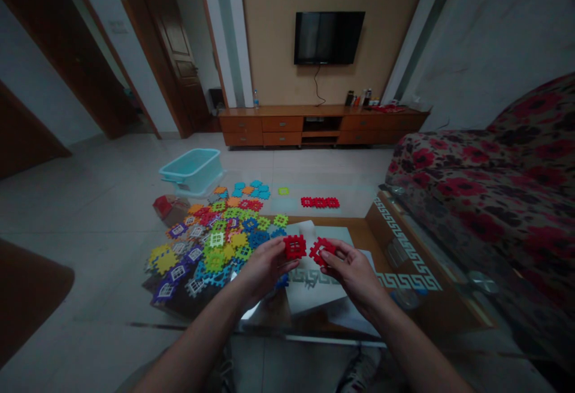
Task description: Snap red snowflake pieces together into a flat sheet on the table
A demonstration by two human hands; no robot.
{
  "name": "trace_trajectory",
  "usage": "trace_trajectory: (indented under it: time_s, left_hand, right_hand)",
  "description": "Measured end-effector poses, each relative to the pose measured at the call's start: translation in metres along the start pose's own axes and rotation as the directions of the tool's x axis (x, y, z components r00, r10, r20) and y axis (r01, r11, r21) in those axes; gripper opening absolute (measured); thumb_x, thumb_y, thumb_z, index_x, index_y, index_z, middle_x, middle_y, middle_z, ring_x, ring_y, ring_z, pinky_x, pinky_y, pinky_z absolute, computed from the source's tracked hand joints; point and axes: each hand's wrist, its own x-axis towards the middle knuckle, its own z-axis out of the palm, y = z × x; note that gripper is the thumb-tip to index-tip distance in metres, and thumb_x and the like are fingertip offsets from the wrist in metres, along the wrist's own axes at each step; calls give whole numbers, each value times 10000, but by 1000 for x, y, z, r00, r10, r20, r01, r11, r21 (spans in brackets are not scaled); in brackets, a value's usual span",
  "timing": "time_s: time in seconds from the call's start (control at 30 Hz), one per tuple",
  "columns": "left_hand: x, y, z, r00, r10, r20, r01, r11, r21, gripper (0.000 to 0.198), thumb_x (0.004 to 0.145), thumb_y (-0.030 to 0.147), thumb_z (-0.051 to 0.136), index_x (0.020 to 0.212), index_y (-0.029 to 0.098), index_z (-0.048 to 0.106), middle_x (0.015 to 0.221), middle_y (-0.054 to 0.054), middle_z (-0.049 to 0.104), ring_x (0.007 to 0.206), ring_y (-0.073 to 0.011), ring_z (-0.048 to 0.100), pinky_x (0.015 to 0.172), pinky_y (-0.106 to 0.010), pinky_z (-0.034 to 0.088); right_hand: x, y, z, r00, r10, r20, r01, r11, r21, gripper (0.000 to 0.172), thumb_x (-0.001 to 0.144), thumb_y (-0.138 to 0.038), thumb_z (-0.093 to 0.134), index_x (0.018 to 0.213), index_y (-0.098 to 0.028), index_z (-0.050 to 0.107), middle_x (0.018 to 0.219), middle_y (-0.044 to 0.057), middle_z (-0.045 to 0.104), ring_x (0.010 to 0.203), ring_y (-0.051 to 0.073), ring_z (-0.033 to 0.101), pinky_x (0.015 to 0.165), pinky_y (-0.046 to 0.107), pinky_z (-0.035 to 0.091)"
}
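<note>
My left hand point(265, 267) pinches a red square waffle tile point(294, 247) and holds it upright over the glass table. My right hand point(353, 270) grips a second red waffle tile point(321, 250) just to its right. The two tiles sit edge to edge, almost touching. Under both hands lies a white sheet of paper point(309, 288) on the table. To the left spreads a pile of coloured waffle tiles point(211, 243) in yellow, green, blue, purple and orange.
A joined row of red tiles point(320, 202) and a lone green tile point(283, 190) lie farther off on the floor. A light blue plastic tub point(192, 169) stands beyond the pile. A floral sofa point(494, 171) fills the right side. A wooden TV cabinet point(321, 122) lines the far wall.
</note>
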Motion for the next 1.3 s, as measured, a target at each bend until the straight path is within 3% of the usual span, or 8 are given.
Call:
trace_trajectory:
  time_s: [0.13, 0.27, 0.47, 0.63, 0.8, 0.97, 1.17, 1.3]
  left_hand:
    - [0, -3, 1, 1000, -6, 16, 5, 1000, 18, 142, 901, 204, 644, 1030, 152, 613, 1045, -107, 710, 936, -200, 703, 901, -356, 543]
    - [-4, -5, 4, 996, -47, 73, 48, 999, -5, 170, 874, 244, 700, 980, 170, 589, 1013, -74, 703, 921, -188, 700, 897, -348, 546]
    - [-8, -7, 6, 980, -88, 181, 95, 995, -28, 207, 851, 270, 739, 984, 168, 618, 1075, -75, 694, 1000, -179, 676, 957, -322, 509]
    - [-12, -8, 6, 962, -80, 262, 79, 997, 17, 217, 843, 278, 750, 991, 165, 638, 1069, -78, 694, 985, -175, 671, 953, -308, 485]
    - [-12, -10, 5, 963, -83, 257, 80, 997, 21, 303, 817, 258, 774, 1064, 177, 619, 1093, -85, 696, 999, -180, 677, 967, -309, 469]
    - [-13, -10, 8, 976, -111, 185, 110, 994, 18, 489, 739, 248, 839, 1148, 183, 577, 1067, -101, 710, 947, -195, 701, 952, -340, 487]
    - [-14, -9, 10, 974, -117, 193, 110, 993, 43, 583, 718, 209, 850, 1224, 196, 561, 1059, -100, 710, 915, -195, 710, 942, -373, 507]
    - [-12, -12, 6, 975, -120, 184, 112, 992, 57, 565, 715, 214, 848, 1198, 194, 555, 1054, -104, 709, 910, -218, 717, 905, -386, 523]
  right_hand:
    - [-1, -4, 0, 1000, -10, -16, 10, 1000, -26, 564, 620, -412, 890, 1060, -184, 622, 910, 60, 747, 658, 125, 635, 567, 223, 460]
    - [0, -3, 1, 999, -47, -6, 46, 998, -30, 548, 614, -427, 888, 1007, -192, 588, 831, 39, 739, 623, 122, 616, 564, 224, 431]
    - [0, -3, 0, 990, -143, 10, 143, 985, -92, 454, 659, -428, 858, 976, -186, 641, 954, 36, 695, 690, 121, 620, 623, 246, 473]
    - [-4, -11, 3, 988, -140, 61, 149, 972, -181, 469, 671, -481, 825, 1001, -188, 666, 943, 49, 701, 670, 132, 593, 585, 254, 458]
    - [-7, -12, 6, 984, -127, 125, 152, 965, -213, 439, 697, -480, 800, 1009, -200, 669, 892, 37, 710, 690, 145, 601, 626, 272, 476]
    - [-7, -13, 6, 975, -146, 165, 184, 953, -240, 440, 712, -484, 784, 1033, -203, 674, 972, 60, 721, 753, 168, 630, 683, 303, 508]
    - [-9, -12, 9, 968, -152, 198, 202, 943, -265, 400, 749, -452, 760, 1057, -206, 688, 920, 54, 715, 805, 187, 637, 717, 322, 536]
    - [-10, -10, 8, 957, -194, 217, 257, 915, -312, 341, 781, -418, 737, 1059, -222, 703, 1012, 58, 697, 852, 188, 630, 697, 304, 540]
